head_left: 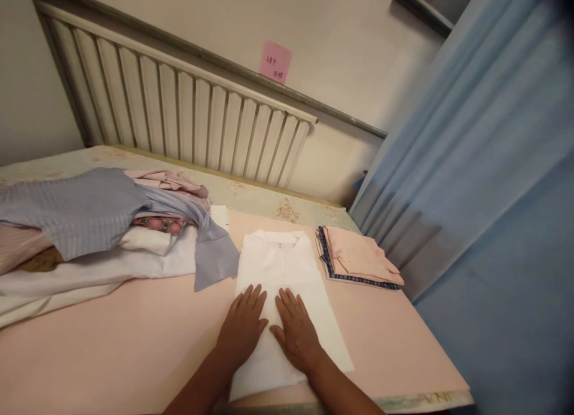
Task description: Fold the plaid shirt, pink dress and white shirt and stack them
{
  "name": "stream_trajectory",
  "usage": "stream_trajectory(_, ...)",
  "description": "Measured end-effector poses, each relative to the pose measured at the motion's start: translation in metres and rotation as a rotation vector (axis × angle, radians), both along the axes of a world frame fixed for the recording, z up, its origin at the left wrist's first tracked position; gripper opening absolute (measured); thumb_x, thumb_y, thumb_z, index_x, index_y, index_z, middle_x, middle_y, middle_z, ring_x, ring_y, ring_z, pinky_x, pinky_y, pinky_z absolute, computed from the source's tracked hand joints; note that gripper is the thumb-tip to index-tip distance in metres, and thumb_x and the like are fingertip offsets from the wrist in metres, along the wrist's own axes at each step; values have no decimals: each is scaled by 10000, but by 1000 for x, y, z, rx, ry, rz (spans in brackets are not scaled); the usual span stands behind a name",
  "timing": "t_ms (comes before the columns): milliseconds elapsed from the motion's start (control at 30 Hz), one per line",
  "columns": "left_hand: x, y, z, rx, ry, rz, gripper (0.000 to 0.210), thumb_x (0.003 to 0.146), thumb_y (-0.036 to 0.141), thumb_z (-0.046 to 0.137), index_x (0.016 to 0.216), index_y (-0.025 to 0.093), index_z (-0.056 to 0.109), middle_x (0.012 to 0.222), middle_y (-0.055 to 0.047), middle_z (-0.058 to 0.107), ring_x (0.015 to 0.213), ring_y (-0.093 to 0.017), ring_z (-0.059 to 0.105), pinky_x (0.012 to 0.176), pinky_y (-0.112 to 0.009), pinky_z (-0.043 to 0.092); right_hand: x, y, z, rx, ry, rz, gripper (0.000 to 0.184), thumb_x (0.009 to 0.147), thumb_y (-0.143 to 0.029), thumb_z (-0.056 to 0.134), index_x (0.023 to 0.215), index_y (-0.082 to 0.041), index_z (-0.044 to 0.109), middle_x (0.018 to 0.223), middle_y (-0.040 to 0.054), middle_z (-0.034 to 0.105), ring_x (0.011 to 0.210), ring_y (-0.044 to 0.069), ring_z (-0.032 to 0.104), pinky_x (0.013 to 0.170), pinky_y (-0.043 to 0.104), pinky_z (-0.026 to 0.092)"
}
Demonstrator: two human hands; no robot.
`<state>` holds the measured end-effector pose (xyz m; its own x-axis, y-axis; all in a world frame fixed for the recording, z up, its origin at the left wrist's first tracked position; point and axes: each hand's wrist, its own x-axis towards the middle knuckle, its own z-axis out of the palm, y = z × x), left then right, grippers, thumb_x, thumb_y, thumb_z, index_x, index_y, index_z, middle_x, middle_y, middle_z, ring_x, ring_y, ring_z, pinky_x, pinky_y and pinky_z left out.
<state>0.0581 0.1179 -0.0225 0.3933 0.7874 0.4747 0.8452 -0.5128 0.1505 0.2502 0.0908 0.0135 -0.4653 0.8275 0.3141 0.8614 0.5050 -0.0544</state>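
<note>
A white shirt (287,262) lies on the pink cloth with its collar toward the wall and its sides folded in to a narrow strip. My left hand (242,322) rests flat on its left half, fingers stretched out toward the collar. On the right half, my right hand (296,328) is also laid flat, with the thumb apart from the fingers. Both palms press on the fabric and neither hand grips anything. The shirt's lower end reaches close to the table's front edge, between my forearms.
To the left lies a loose heap of clothes, topped by a blue striped shirt (89,206). A stack of folded garments (359,253) sits on the right. Behind the pink cloth (112,343) stands a radiator (188,110). A blue curtain (448,164) hangs along the right side.
</note>
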Motion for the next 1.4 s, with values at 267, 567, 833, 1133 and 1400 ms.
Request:
stream_trajectory(267,0,-1,1,-23,-5,5,525,872,300,477,1388,210,447,1480,-56,427,1364,-261,369,1080,-428,342,11,9,-3,23,-33,-72,575,951,-336,470,1469,-155,295,1533,117,279,1436,266,181,1141,536,267)
stream_trajectory(567,0,-1,4,-28,-16,2,527,867,296,477,1386,207,452,1486,-47,419,1366,-264,367,1080,-422,351,61,24,-22,60,-66,-174,548,988,-391,371,1485,-183,269,1505,108,344,1416,255,252,1130,513,275)
stream_trajectory(833,0,1,-3,13,-25,3,525,877,330,460,1389,216,447,1485,-43,420,1366,-258,367,1078,-414,350,96,27,-33,96,-133,-276,532,994,-444,319,1442,-161,363,1483,121,381,1395,255,308,1113,488,298)
stream_trajectory(1133,-1,-1,1,-11,11,14,518,883,321,458,1390,215,448,1489,-41,414,1369,-248,366,1083,-411,348,103,16,-35,87,-125,-289,540,995,-453,295,1447,-164,359,1485,121,379,1401,251,293,1119,490,288)
stream_trajectory(1400,-3,-14,12,-187,78,102,518,899,307,410,1408,213,426,1501,-52,391,1396,-248,317,1118,-464,288,103,2,-28,-35,-116,-308,566,988,-465,306,1440,-130,369,1508,120,331,1418,253,248,1147,470,227)
